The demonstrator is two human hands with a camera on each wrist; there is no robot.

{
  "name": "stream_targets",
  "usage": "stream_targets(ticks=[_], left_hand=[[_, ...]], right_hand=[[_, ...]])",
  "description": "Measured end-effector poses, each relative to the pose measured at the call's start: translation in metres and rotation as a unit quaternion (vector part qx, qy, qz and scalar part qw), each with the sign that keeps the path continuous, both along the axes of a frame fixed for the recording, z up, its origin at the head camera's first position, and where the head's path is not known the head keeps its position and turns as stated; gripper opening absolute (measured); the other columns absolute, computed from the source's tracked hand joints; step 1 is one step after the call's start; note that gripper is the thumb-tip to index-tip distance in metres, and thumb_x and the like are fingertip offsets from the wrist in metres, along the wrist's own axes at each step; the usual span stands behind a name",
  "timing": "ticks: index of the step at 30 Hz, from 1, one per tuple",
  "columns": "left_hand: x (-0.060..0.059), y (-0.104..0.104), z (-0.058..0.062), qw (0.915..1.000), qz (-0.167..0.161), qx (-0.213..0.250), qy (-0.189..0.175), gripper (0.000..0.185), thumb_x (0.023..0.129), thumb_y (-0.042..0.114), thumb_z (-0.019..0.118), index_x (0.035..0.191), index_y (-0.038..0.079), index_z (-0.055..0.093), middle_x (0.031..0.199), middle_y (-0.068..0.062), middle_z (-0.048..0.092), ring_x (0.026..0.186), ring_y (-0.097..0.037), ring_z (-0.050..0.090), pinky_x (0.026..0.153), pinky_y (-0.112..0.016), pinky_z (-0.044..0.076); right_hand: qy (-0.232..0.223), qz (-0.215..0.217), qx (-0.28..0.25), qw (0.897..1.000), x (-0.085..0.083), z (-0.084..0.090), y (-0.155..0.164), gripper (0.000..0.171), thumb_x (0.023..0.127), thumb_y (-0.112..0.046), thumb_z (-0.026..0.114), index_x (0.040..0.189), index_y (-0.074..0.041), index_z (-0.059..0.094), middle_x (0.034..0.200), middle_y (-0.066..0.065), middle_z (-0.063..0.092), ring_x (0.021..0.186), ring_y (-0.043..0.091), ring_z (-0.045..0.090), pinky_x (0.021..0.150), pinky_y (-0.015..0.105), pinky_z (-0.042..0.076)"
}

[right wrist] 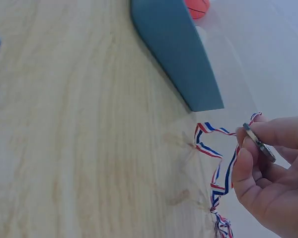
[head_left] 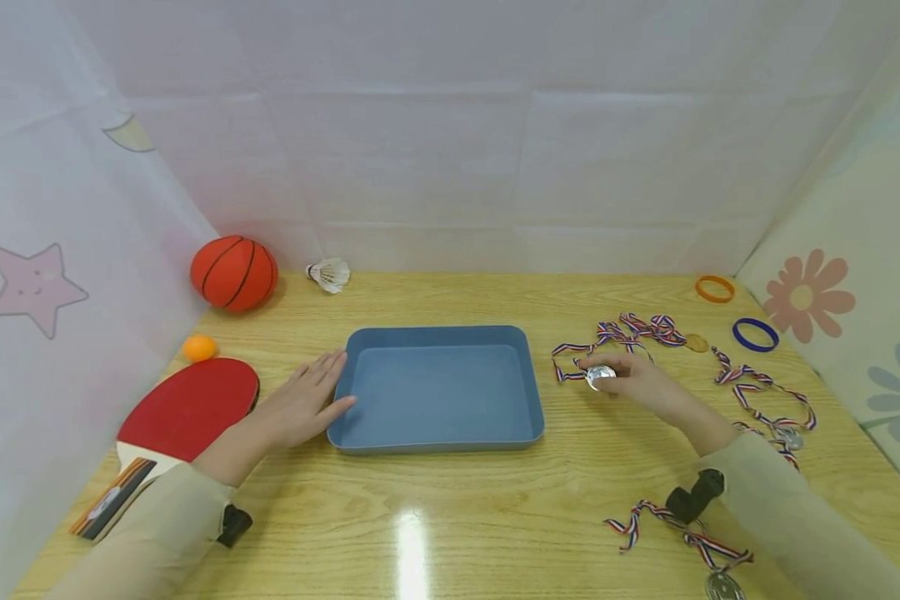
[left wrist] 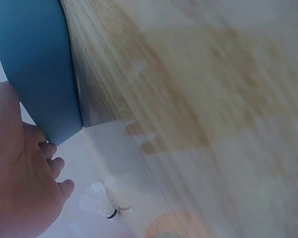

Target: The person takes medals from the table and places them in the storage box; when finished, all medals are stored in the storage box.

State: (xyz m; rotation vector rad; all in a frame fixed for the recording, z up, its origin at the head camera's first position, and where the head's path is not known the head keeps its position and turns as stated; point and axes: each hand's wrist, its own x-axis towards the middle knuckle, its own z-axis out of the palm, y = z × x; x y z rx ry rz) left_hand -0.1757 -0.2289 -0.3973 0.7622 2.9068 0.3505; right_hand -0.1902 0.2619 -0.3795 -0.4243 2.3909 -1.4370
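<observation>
Left hand (head_left: pixel 303 404): laid flat, fingers straight, touching the left wall of the blue tray (head_left: pixel 437 442). Right hand (head_left: pixel 633 377): just right of the tray, forearm reaching inward; palm hidden. Fingertips (right wrist: pixel 249 144) pinch a silver medal (head_left: pixel 600 376) edgewise; its striped ribbon (right wrist: pixel 213 148) trails on the table (head_left: pixel 495 517).

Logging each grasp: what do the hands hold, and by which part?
The right hand pinches a silver medal by its disc edge. The left hand holds nothing, resting against the tray.

Bare hands, long beige sleeves (head_left: pixel 787 508), a small black wrist-mounted camera (head_left: pixel 693 494) at each cuff.
</observation>
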Motion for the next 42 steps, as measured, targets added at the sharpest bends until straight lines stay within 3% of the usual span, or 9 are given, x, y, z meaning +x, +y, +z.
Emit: stream_targets(ticks=[6, 10, 16, 21, 26, 28, 33, 38, 42], left_hand=[[-0.001, 0.000, -0.001, 1.0000, -0.003, -0.002, 0.005, 0.074, 0.096, 0.043, 0.043, 0.145, -0.005, 0.014, 0.150, -0.020, 0.013, 0.135, -0.038, 0.012, 0.106, -0.054, 0.012], [-0.001, 0.000, 0.000, 1.0000, -0.004, -0.002, 0.006, 0.074, 0.096, 0.043, 0.042, 0.145, -0.005, 0.014, 0.150, -0.020, 0.013, 0.135, -0.037, 0.013, 0.106, -0.054, 0.012], [0.000, 0.000, 0.001, 1.0000, -0.004, 0.002, 0.000, 0.074, 0.096, 0.043, 0.042, 0.145, -0.005, 0.013, 0.150, -0.020, 0.012, 0.136, -0.037, 0.011, 0.106, -0.054, 0.011], [-0.001, 0.000, 0.001, 1.0000, -0.004, 0.001, 0.000, 0.075, 0.096, 0.045, 0.040, 0.145, -0.004, 0.013, 0.150, -0.020, 0.012, 0.136, -0.036, 0.011, 0.106, -0.053, 0.011], [-0.002, 0.000, 0.000, 1.0000, -0.005, 0.002, 0.000, 0.075, 0.096, 0.047, 0.039, 0.145, -0.004, 0.013, 0.150, -0.019, 0.012, 0.136, -0.036, 0.011, 0.107, -0.053, 0.011], [-0.002, 0.000, -0.001, 1.0000, -0.005, 0.001, 0.000, 0.075, 0.096, 0.047, 0.039, 0.145, -0.004, 0.012, 0.150, -0.019, 0.012, 0.136, -0.036, 0.011, 0.107, -0.053, 0.011], [-0.001, -0.001, -0.001, 1.0000, -0.003, 0.003, 0.000, 0.075, 0.096, 0.045, 0.040, 0.145, -0.004, 0.013, 0.150, -0.019, 0.012, 0.136, -0.036, 0.011, 0.107, -0.053, 0.011], [0.000, -0.001, 0.000, 1.0000, -0.004, 0.002, 0.000, 0.074, 0.096, 0.043, 0.041, 0.145, -0.004, 0.013, 0.150, -0.019, 0.012, 0.136, -0.036, 0.011, 0.107, -0.053, 0.011], [0.001, -0.001, 0.001, 1.0000, -0.003, 0.001, -0.001, 0.074, 0.096, 0.043, 0.041, 0.145, -0.004, 0.013, 0.150, -0.020, 0.012, 0.136, -0.036, 0.010, 0.107, -0.053, 0.011]], right_hand=[[-0.019, -0.016, -0.073, 0.997, -0.006, 0.012, 0.007, 0.028, 0.093, -0.013, 0.055, 0.115, 0.003, 0.050, 0.100, 0.015, 0.051, 0.082, 0.024, 0.052, 0.075, 0.039, 0.049], [-0.008, -0.024, -0.112, 0.993, -0.012, 0.025, 0.011, 0.021, 0.093, -0.012, 0.055, 0.108, 0.003, 0.049, 0.094, 0.010, 0.052, 0.079, 0.019, 0.054, 0.072, 0.031, 0.050], [0.017, -0.033, -0.114, 0.993, -0.019, 0.051, 0.017, 0.024, 0.094, -0.017, 0.054, 0.118, -0.018, 0.057, 0.105, 0.007, 0.055, 0.087, 0.014, 0.057, 0.078, 0.025, 0.049], [0.037, -0.076, -0.122, 0.989, -0.023, 0.074, 0.016, 0.024, 0.094, -0.020, 0.054, 0.117, -0.024, 0.062, 0.108, -0.003, 0.057, 0.091, 0.008, 0.058, 0.077, 0.020, 0.048], [0.066, -0.100, -0.137, 0.983, -0.028, 0.097, 0.014, 0.024, 0.094, -0.021, 0.053, 0.115, -0.024, 0.065, 0.105, -0.003, 0.057, 0.090, 0.008, 0.057, 0.078, 0.019, 0.046], [0.066, -0.081, -0.188, 0.977, -0.032, 0.105, 0.013, 0.025, 0.094, -0.014, 0.053, 0.115, -0.018, 0.065, 0.105, -0.001, 0.057, 0.089, 0.009, 0.056, 0.079, 0.019, 0.046], [0.084, -0.043, -0.258, 0.961, -0.038, 0.125, 0.005, 0.025, 0.092, -0.003, 0.053, 0.113, -0.009, 0.066, 0.101, 0.003, 0.059, 0.084, 0.009, 0.057, 0.076, 0.019, 0.047], [0.096, -0.047, -0.221, 0.969, -0.036, 0.140, -0.009, 0.027, 0.091, -0.008, 0.058, 0.117, -0.009, 0.064, 0.103, 0.004, 0.060, 0.086, 0.011, 0.057, 0.077, 0.020, 0.047], [0.097, -0.036, -0.221, 0.970, -0.035, 0.147, -0.024, 0.027, 0.090, -0.007, 0.059, 0.116, -0.007, 0.064, 0.105, 0.005, 0.062, 0.087, 0.012, 0.058, 0.077, 0.021, 0.048]])
